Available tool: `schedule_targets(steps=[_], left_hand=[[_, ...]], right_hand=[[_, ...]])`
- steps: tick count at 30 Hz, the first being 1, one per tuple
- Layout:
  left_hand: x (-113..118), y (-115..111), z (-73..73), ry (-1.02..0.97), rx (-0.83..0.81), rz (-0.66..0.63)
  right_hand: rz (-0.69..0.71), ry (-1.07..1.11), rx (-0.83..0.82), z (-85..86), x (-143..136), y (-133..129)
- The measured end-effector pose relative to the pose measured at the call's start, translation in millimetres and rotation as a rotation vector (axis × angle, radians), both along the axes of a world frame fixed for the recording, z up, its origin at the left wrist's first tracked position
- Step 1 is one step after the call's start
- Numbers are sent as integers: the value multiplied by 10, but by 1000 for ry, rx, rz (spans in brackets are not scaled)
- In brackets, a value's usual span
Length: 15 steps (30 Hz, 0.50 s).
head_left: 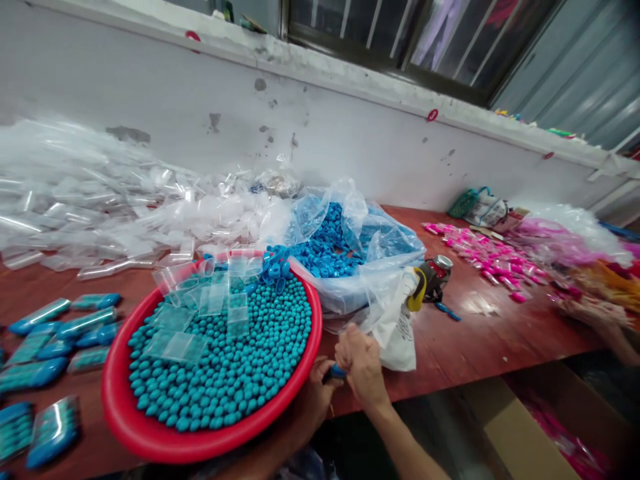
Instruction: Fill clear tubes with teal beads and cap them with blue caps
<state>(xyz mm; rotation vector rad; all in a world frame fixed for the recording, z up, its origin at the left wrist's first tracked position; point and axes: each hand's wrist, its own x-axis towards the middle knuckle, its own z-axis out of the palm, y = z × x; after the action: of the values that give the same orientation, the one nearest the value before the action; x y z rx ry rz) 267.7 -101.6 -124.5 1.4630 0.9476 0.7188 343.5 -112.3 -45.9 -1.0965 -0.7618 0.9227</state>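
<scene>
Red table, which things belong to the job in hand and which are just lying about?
Probably in use:
- left hand, right hand, blue piece between them
- red basin, teal balls, clear cases
- blue caps
- filled cases

Probably just lying about:
- green pouch
- pink pieces, perhaps the co-worker's

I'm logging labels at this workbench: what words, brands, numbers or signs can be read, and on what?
No text reads for certain.
White bag near the hands: dark writing, too blurred to read.
Red round sign on the wall ledge: a pale mark, too small to make out.
Red round sign further left: also unreadable.
</scene>
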Motion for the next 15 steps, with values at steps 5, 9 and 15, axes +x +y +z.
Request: schedule_targets(steps=[5,9,15], left_hand=[[46,18,10,-13,-104,-11],[40,-11,243,-268,-412,-125],[-74,-170,595,-454,-697,-234]], right_hand=[[-124,210,130,466,287,-167],[-168,310,74,487,475,-278],[-137,353,3,425,504,-309]])
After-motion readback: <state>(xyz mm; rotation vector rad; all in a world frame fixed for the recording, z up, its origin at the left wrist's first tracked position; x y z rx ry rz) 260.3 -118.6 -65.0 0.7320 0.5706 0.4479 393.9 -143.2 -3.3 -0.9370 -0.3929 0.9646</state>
